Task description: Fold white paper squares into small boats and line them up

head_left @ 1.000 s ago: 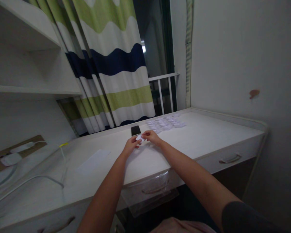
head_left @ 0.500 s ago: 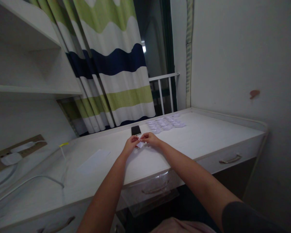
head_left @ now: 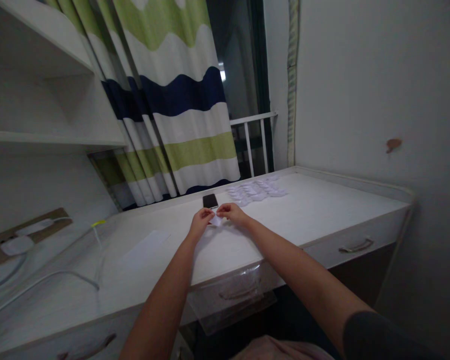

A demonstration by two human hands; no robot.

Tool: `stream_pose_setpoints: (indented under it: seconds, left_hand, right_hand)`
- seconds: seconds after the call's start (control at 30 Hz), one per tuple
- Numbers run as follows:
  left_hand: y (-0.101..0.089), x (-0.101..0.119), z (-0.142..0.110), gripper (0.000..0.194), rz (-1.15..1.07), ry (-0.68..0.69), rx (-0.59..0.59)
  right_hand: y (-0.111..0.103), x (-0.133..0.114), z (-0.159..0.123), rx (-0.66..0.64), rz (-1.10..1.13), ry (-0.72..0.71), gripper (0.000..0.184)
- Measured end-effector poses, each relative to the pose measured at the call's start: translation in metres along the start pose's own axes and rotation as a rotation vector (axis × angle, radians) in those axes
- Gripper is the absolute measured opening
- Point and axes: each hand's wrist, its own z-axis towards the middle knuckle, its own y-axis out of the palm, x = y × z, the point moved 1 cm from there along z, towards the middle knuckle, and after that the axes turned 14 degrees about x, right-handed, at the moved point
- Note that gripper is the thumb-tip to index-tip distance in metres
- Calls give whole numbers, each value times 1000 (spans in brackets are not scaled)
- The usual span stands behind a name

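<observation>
While the left arm [head_left: 161, 305] and the right arm [head_left: 303, 265] stretch forward over a white wooden desk [head_left: 315, 210], the 2 hands meet above its top, knuckles up and wrists turned slightly inward. The left hand [head_left: 201, 223] and the right hand [head_left: 232, 214] pinch a small piece of white paper [head_left: 216, 220] between their fingertips, a narrow grip with the fingers curled close. The paper sits between the 2 hands, partly covered, and any fold in it is too small to tell. Just beyond the hands, a black smartphone [head_left: 210, 201] lies flat on the desk, near the left hand. Farther right along the back edge, many small white paper pieces [head_left: 255, 191] lie spread in loose rows. A flat white paper sheet [head_left: 144, 248] lies to the left of the hands, well apart from them. Behind the desk hangs a green, white and navy striped curtain [head_left: 180, 95], with a white railing [head_left: 253, 117] beside it.
</observation>
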Motion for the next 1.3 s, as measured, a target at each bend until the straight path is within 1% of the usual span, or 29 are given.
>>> stream_pose_setpoints:
  seconds: [0.17, 0.3, 0.47, 0.67, 0.87, 1.0, 1.1, 1.3]
  left_hand:
    - [-1, 3, -2, 26, -30, -20, 22]
    - [-1, 3, -1, 28, -75, -46, 54]
    - [-3, 2, 1, 27, -163, -1, 97]
    - [-6, -1, 6, 28, -256, 13, 143]
    - [-4, 1, 4, 25, -255, -10, 93]
    - [-1, 2, 1, 30, -190, 5, 57]
    - [0, 1, 0, 33, -184, 4, 61]
    - [-2, -1, 3, 33, -160, -11, 60]
  right_hand:
    - [-2, 5, 4, 24, -7, -17, 13]
    - [-2, 8, 7, 48, 20, 7, 16]
    - [-2, 11, 8, 91, 118, 34, 20]
    - [-2, 11, 8, 125, 251, 63, 25]
    - [-3, 10, 8, 152, 350, 95, 28]
    - [-2, 13, 10, 192, 373, 112, 29]
    - [-2, 13, 10, 192, 393, 123, 31]
    - [-3, 12, 10, 177, 432, 115, 32]
